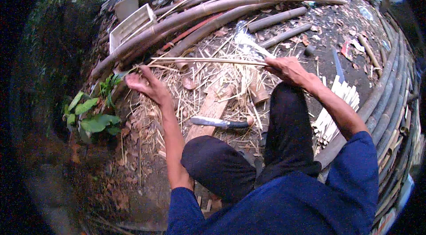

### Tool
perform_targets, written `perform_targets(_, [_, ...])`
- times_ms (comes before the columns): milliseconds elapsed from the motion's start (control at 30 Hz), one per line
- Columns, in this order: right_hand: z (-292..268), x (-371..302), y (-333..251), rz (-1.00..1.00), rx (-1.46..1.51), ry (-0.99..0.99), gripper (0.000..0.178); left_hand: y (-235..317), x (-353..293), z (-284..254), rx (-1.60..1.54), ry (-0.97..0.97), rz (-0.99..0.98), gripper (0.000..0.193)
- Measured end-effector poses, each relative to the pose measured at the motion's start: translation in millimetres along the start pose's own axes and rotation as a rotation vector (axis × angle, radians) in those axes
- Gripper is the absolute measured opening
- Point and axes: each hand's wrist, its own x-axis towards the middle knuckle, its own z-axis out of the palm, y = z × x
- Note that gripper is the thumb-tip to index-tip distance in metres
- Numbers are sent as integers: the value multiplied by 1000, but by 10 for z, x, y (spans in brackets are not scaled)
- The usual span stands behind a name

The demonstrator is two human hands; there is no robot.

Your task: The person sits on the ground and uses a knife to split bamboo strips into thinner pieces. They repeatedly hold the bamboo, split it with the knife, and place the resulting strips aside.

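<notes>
My right hand [286,69] is closed around one end of some long, thin bamboo strips [208,61], which reach level across to the left above the ground litter. Near their far end is my left hand [148,86], its fingers apart and slightly blurred; I see nothing held in it. A knife [211,121] with a broad blade and dark handle lies in front of my knees, across a wooden board [217,104]. Beside my right knee a pile of pale split sticks [337,108] rests on the ground, with a saw blade [338,66] just beyond it.
Bamboo shavings [191,84] cover the ground ahead. Long bamboo poles [213,8] lie beyond them, with a white crate [132,26] at the far left. More poles [390,97] curve along my right side. A leafy plant [95,117] grows at the left.
</notes>
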Motion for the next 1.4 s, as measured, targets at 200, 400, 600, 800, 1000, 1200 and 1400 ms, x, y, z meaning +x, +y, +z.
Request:
perform_targets(200, [-531,-924,228,92,-175,-270,10,275,-760,-80,577,-1272,776,35])
perform_targets(400, [-604,-1129,349,114,-290,-288,17,278,-1109,-44,524,-1474,538,16])
perform_targets(600, [-538,-966,186,167,-188,-225,28,126,-1219,-187,562,-1494,437,30])
perform_targets(800, [-250,-1207,99,318,-341,-21,37,148,-1540,-293,622,-1329,344,36])
perform_targets(1000, [30,-1204,-67,533,-328,35,41,48,-1638,-425,722,-1208,322,36])
perform_targets(1200, [-26,-1251,227,285,-263,49,38,63,-1379,-211,747,-1377,294,30])
perform_targets(1400, [651,-2488,182,921,145,298,37,397,-1180,30,357,-868,509,24])
